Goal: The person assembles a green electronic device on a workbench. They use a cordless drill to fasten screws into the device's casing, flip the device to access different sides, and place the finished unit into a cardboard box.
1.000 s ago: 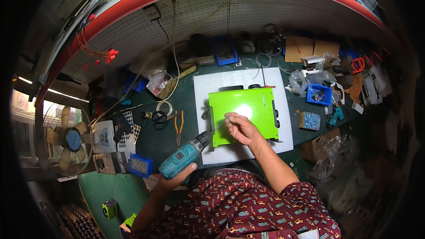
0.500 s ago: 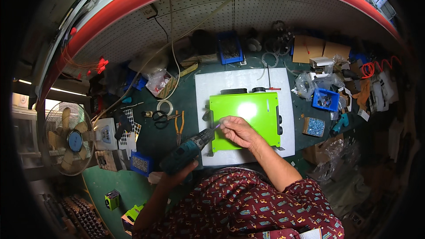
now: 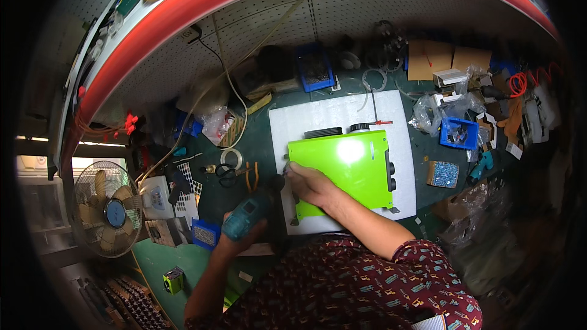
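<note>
A bright green metal box (image 3: 348,171) with black round fittings lies on a white foam sheet (image 3: 397,107). My left hand (image 3: 237,238) is closed round a teal and black cordless drill (image 3: 246,219), left of the box, its nose pointing toward the box's left edge. Over that left edge reaches my right hand (image 3: 310,184). Its fingertips are pinched together at the box's upper left side; whatever is between them is too small to make out.
Left of the foam lie black-handled scissors (image 3: 226,177), orange-handled pliers (image 3: 252,177) and a tape roll (image 3: 232,157). A blue screw bin (image 3: 205,233) and a fan (image 3: 113,211) stand farther left. At right are a blue bin (image 3: 458,133) and a box of blue parts (image 3: 443,174).
My right hand has moved left and slightly down to the box's left edge. The drill has turned and its nose has drawn back from the fingers. The head view has shifted a little.
</note>
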Available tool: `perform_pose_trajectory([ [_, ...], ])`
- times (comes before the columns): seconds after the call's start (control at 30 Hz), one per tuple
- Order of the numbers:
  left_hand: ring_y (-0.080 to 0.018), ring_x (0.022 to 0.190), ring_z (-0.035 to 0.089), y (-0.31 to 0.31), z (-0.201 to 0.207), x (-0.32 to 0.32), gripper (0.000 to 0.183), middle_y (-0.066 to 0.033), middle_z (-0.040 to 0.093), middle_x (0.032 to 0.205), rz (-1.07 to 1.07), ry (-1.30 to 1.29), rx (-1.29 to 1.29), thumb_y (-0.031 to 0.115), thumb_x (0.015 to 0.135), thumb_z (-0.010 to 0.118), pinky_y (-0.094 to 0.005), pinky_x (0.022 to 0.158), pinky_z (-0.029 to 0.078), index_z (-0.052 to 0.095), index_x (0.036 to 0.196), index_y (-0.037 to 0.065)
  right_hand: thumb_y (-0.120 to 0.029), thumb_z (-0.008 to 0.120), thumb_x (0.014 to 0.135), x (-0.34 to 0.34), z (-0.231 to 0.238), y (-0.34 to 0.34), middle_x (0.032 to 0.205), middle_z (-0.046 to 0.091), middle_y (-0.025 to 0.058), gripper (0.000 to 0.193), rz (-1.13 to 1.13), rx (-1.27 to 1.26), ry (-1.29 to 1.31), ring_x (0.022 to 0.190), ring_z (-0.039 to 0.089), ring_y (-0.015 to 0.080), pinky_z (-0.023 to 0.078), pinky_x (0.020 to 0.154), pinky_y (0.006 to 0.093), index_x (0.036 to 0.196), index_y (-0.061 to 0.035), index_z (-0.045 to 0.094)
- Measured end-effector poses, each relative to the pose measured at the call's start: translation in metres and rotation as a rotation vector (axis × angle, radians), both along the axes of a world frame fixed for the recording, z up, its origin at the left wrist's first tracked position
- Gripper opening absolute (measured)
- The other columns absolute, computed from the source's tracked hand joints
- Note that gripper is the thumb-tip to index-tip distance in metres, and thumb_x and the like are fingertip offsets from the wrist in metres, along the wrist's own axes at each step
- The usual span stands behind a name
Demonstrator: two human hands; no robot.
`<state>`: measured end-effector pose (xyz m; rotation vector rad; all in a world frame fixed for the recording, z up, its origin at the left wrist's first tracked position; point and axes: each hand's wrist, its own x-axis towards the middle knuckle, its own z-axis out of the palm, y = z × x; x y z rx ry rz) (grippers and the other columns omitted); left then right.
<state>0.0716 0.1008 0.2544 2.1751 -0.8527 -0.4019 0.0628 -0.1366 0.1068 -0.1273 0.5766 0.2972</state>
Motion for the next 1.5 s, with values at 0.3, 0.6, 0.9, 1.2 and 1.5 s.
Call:
perform_pose_trajectory([
  [0.3, -0.0165, 0.096, 0.07, -0.037, 0.007, 0.068, 0.033, -0.0082, 0.075, 0.106, 0.197, 0.397, 0.374, 0.013, 0.09, 0.077, -0.0321, 0.088, 0.055, 0.071, 0.122, 0.004, -0.013, 0.067, 0.097, 0.026, -0.049, 0.016, 0.083, 0.064, 0.0013, 0.004, -0.033, 0.041, -0.013, 0.067, 0.056, 0.0112, 0.047, 0.061, 0.0255, 0.1, -0.01, 0.064],
  [0.6, -0.0163, 0.087, 0.067, -0.06, 0.013, 0.104, 0.029, -0.0074, 0.073, 0.096, 0.06, 0.398, 0.419, 0.013, 0.089, 0.076, -0.0329, 0.082, 0.056, 0.071, 0.116, 0.005, -0.009, 0.064, 0.098, 0.033, -0.043, 0.016, 0.086, 0.057, -0.0022, 0.004, -0.08, 0.084, 0.068, 0.065, 0.046, 0.0066, 0.038, 0.057, 0.0205, 0.099, -0.0085, 0.06],
  [0.9, -0.0231, 0.095, 0.072, -0.099, 0.04, 0.145, 0.035, -0.0143, 0.076, 0.106, -0.124, 0.436, 0.583, 0.01, 0.084, 0.075, -0.0354, 0.09, 0.057, 0.073, 0.119, 0.006, -0.008, 0.062, 0.097, 0.033, -0.034, 0.013, 0.085, 0.059, 0.0002, 0.002, -0.072, 0.054, 0.055, 0.066, 0.049, 0.0081, 0.041, 0.059, 0.0225, 0.097, -0.0081, 0.06],
  [1.2, -0.0188, 0.073, 0.064, -0.125, 0.049, 0.154, 0.024, -0.0093, 0.069, 0.082, -0.229, 0.332, 0.704, 0.01, 0.086, 0.072, -0.0349, 0.072, 0.055, 0.071, 0.109, 0.003, -0.01, 0.061, 0.098, -0.009, -0.019, -0.017, 0.1, 0.072, 0.0122, 0.019, 0.121, -0.384, -0.055, 0.088, 0.069, 0.0184, 0.058, 0.073, 0.0312, 0.113, 0.0001, 0.065],
  [1.5, -0.0187, 0.076, 0.067, -0.119, 0.025, 0.155, 0.037, -0.008, 0.07, 0.088, -0.382, 0.156, 0.581, 0.006, 0.086, 0.071, -0.0346, 0.074, 0.056, 0.071, 0.123, 0.005, -0.017, 0.056, 0.104, -0.061, 0.003, -0.083, 0.104, 0.073, 0.0218, 0.028, 0.191, -0.514, -0.001, 0.096, 0.075, 0.0294, 0.063, 0.08, 0.0367, 0.118, 0.0065, 0.061],
])
